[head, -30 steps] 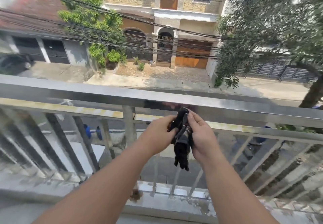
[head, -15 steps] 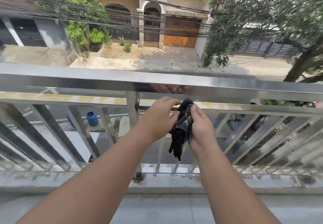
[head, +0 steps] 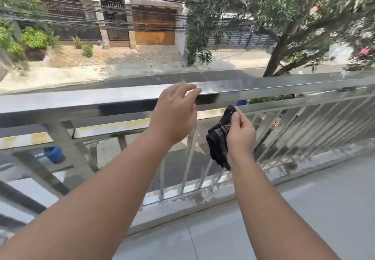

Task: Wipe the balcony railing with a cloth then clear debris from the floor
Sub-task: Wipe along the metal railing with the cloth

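Observation:
A shiny metal balcony railing (head: 284, 85) runs across the view, with slanted bars below its top rail. My right hand (head: 240, 132) is shut on a dark bunched cloth (head: 218, 144), which hangs in front of the bars just below the top rail. My left hand (head: 175, 113) is raised in front of the top rail, fingers apart and curled, its fingertips at the rail's near edge. It holds nothing. Whether the fingertips touch the rail is unclear.
The grey tiled balcony floor (head: 304, 209) spreads to the lower right. Dirt and stains line the low kerb (head: 203, 195) under the bars. Beyond the railing lie a street, houses, cables and a tree (head: 284, 16).
My left hand has let go of the cloth and risen to the top rail. My right hand now holds the cloth alone. The view has swung to the right.

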